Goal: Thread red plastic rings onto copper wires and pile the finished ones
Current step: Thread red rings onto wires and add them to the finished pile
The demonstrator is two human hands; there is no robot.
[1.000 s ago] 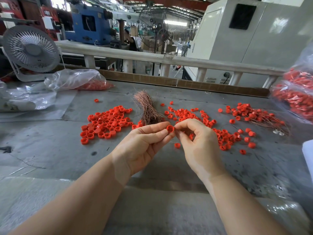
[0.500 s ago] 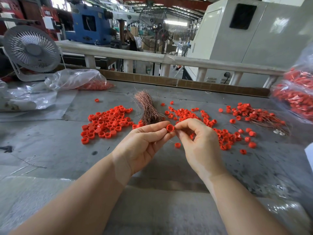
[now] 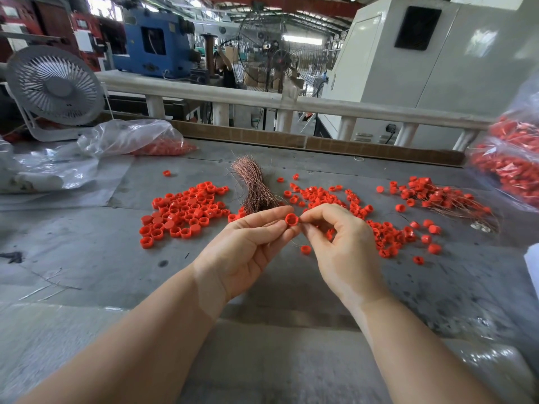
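Your left hand (image 3: 248,246) pinches a red ring (image 3: 291,219) between thumb and forefinger, its open side turned toward you, held up above the tabletop (image 3: 87,258). Your right hand (image 3: 344,252) meets it from the other side — thumb and forefinger tips pressed together right at the ring's edge, the other fingers curled loosely. A thin copper wire (image 3: 296,244) shows just below the ring, between your two hands; whether it has entered the ring cannot be told.

Take the wire bundle (image 3: 256,188) as your landmark: it lies on the tabletop just beyond the held ring, its frayed end pointing away from you. To the left of the bundle sits a dense heap of loose rings (image 3: 183,211). To its right, more rings (image 3: 335,199) are scattered in a wider spread, reaching behind your right hand. Farther right of the bundle lies the finished pile (image 3: 440,196) — rings with wires trailing out of them. One lone ring (image 3: 305,249) rests on the tabletop between your hands, nearer you than the bundle.

Far left of the bundle, a clear bag (image 3: 131,138) holds more red pieces, with a white fan (image 3: 55,88) standing behind it. At the far right edge, another bag (image 3: 510,164) is full of red parts.
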